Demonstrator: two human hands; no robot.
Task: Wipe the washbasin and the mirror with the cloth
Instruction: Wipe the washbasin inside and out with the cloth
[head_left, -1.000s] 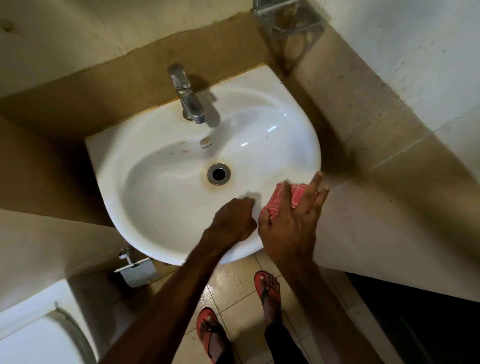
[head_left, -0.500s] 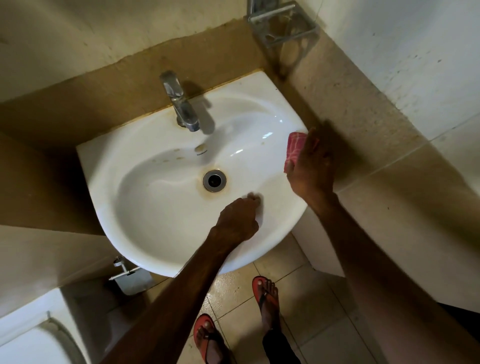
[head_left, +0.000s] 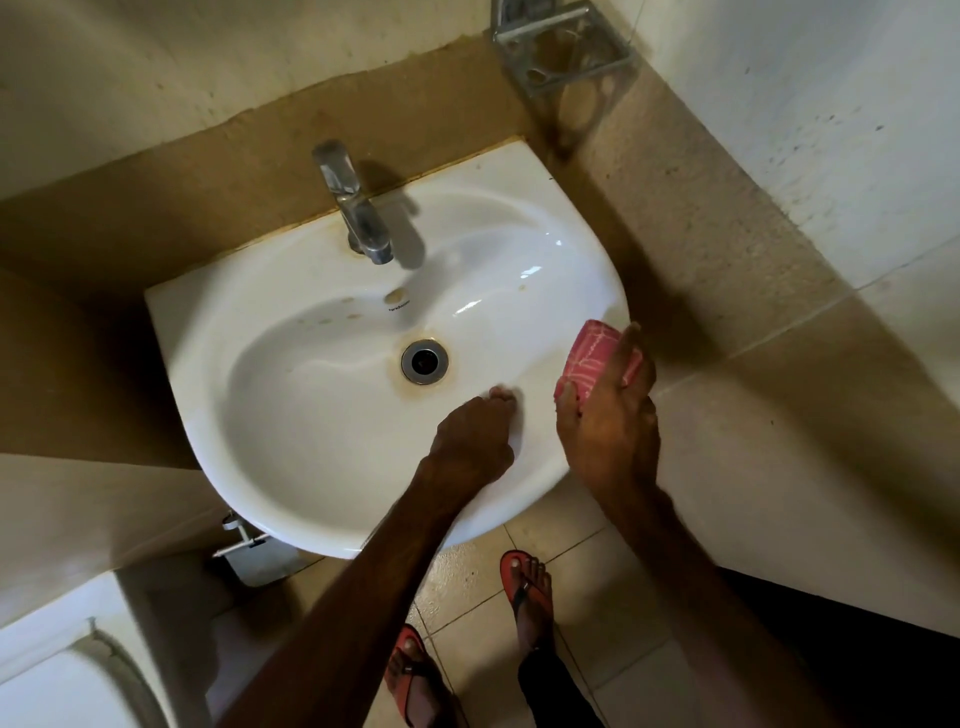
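Stroke came back down the right rim.
Right hand (head_left: 608, 431), fingers flat, pressed red checked cloth (head_left: 589, 353) onto washbasin's (head_left: 218, 322) front-right rim; left hand (head_left: 472, 441) stayed curled, empty, in bowl. Wiping ongoing.

Washbasin (head_left: 311, 431): centre frame.
Tap (head_left: 358, 208): on its upper rim.
Drain (head_left: 424, 361): mid-bowl, below the tap.
Left hand (head_left: 472, 441): on the bowl's lower slope.
Cloth (head_left: 592, 356): at the right rim, under the right hand (head_left: 608, 431).
Rack (head_left: 561, 47): on the wall, upper right.
Feet (head_left: 524, 582): on the floor (head_left: 571, 649), bottom centre.
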